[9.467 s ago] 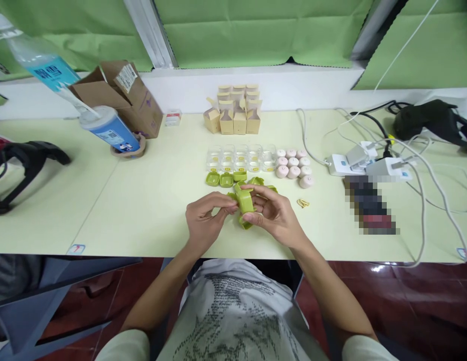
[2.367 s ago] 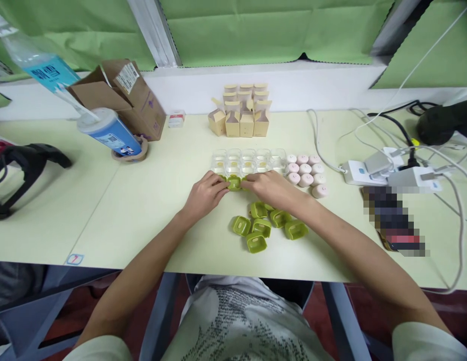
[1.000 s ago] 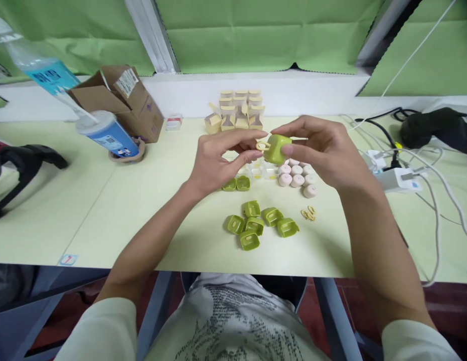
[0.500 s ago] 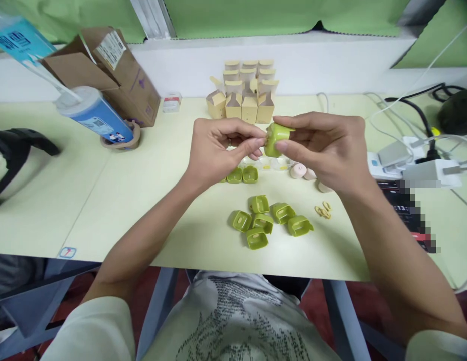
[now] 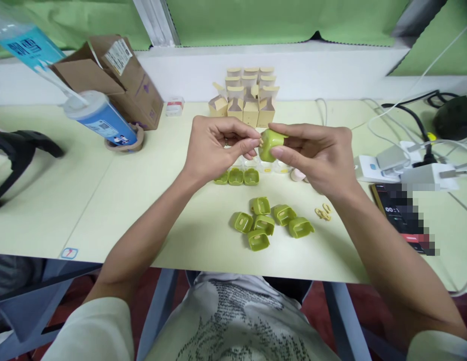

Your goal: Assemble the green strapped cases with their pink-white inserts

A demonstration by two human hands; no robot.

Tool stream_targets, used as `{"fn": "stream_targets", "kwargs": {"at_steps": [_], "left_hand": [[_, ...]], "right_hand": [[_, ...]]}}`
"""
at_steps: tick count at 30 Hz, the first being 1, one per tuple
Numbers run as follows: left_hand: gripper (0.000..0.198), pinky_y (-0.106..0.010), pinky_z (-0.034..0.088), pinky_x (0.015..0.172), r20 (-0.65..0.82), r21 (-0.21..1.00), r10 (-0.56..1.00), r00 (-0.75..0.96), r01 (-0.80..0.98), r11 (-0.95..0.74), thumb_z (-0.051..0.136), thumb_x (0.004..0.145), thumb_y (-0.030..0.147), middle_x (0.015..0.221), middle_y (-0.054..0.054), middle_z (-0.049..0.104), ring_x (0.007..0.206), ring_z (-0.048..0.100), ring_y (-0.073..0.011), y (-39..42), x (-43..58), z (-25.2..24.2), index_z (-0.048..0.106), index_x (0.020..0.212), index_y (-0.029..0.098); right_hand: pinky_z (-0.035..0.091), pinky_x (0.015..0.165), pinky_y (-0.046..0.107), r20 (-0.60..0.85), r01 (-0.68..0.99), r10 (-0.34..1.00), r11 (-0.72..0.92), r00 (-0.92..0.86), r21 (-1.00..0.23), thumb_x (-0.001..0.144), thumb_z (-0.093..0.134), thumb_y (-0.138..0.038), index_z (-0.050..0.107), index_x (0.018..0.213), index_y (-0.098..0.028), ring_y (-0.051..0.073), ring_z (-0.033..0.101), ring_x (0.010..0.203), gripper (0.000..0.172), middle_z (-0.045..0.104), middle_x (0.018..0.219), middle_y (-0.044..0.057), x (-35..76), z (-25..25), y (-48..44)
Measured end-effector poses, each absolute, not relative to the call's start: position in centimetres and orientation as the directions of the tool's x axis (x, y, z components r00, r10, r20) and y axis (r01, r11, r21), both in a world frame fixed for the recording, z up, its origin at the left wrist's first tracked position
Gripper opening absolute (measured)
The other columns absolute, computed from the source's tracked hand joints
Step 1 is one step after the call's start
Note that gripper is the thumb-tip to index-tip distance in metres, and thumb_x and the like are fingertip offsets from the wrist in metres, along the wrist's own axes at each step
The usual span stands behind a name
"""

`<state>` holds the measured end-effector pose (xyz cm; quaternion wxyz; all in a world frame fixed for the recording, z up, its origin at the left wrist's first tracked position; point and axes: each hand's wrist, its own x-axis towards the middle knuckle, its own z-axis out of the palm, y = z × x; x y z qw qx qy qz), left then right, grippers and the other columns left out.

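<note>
Above the middle of the table, my right hand [image 5: 323,153] grips a small, glossy green plastic shell [image 5: 273,145] between thumb and fingers. The thumb and fingertips of my left hand [image 5: 218,148] are pinched together at the shell's left end, on a tiny yellow piece [image 5: 261,142] mostly hidden by the fingers. Below my hands, several hollow green shells [image 5: 258,240] lie loosely grouped on the table. A row of similar green shells [image 5: 236,176] sits just under my left hand. To the right lie several small yellow rings [image 5: 322,214].
Open yellow cardboard boxes [image 5: 250,113] stand in rows at the back. Clear pieces [image 5: 266,167] and a pale pink round item [image 5: 297,175] are partly covered by my hands. Left are a blue cup [image 5: 105,123] and brown carton [image 5: 143,95]; right, a phone [image 5: 395,210] and power strip [image 5: 363,168].
Both hands and the green shell have shifted slightly left and a little lower. The shell has turned a bit, and a yellow bit now shows at my left fingertips.
</note>
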<state>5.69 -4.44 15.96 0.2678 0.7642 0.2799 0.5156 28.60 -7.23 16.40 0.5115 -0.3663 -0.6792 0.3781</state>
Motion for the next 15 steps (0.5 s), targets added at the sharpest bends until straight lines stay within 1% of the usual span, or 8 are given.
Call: {"fn": "stream_targets", "kwargs": {"at_steps": [4, 7, 9, 12, 15], "left_hand": [[0.028, -0.034, 0.073, 0.067, 0.610, 0.741, 0.738, 0.290, 0.120, -0.660, 0.087, 0.097, 0.046, 0.078, 0.001, 0.078, 0.069, 0.081, -0.0173, -4.6, 5.8, 16.2, 0.081, 0.092, 0.019], [0.028, -0.031, 0.070, 0.067, 0.565, 0.785, 0.780, 0.268, 0.116, -0.608, 0.091, 0.093, 0.045, 0.079, -0.001, 0.079, 0.070, 0.079, -0.0168, -5.1, 6.1, 16.3, 0.081, 0.089, 0.020], [0.027, -0.031, 0.069, 0.068, 0.562, 0.792, 0.789, 0.248, 0.113, -0.600, 0.092, 0.091, 0.045, 0.081, -0.001, 0.080, 0.071, 0.078, -0.0162, -5.4, 6.3, 16.1, 0.081, 0.087, 0.021], [0.025, -0.034, 0.069, 0.071, 0.565, 0.795, 0.791, 0.233, 0.103, -0.598, 0.092, 0.091, 0.045, 0.081, -0.001, 0.079, 0.073, 0.078, -0.0166, -5.4, 6.5, 15.9, 0.082, 0.087, 0.023], [0.025, -0.038, 0.070, 0.076, 0.541, 0.813, 0.806, 0.240, 0.096, -0.574, 0.096, 0.087, 0.044, 0.086, -0.001, 0.080, 0.083, 0.080, -0.0194, -5.0, 6.4, 16.0, 0.081, 0.082, 0.024]], "right_hand": [[0.072, 0.082, 0.045, 0.454, 0.083, 0.867, 0.477, -0.206, -0.875, 0.087, 0.096, -0.046, 0.086, 0.121, -0.030, 0.028, 0.081, 0.101, 0.039, 0.083, 0.105, 0.004, 28.5, 16.5, -7.2], [0.072, 0.081, 0.043, 0.489, 0.065, 0.851, 0.508, -0.194, -0.859, 0.085, 0.098, -0.046, 0.088, 0.118, -0.029, 0.025, 0.081, 0.092, 0.039, 0.083, 0.097, 0.002, 28.2, 16.2, -7.1], [0.072, 0.082, 0.043, 0.511, 0.061, 0.841, 0.528, -0.177, -0.847, 0.084, 0.099, -0.046, 0.089, 0.116, -0.029, 0.024, 0.081, 0.088, 0.038, 0.083, 0.094, 0.001, 28.0, 16.0, -7.2], [0.072, 0.084, 0.043, 0.529, 0.077, 0.835, 0.544, -0.155, -0.836, 0.083, 0.099, -0.046, 0.088, 0.115, -0.029, 0.024, 0.081, 0.089, 0.037, 0.084, 0.098, 0.002, 27.9, 15.8, -7.4], [0.072, 0.087, 0.043, 0.503, 0.082, 0.846, 0.522, -0.175, -0.849, 0.086, 0.097, -0.048, 0.087, 0.116, -0.029, 0.024, 0.081, 0.093, 0.037, 0.084, 0.102, 0.002, 28.1, 16.1, -7.4]]}}
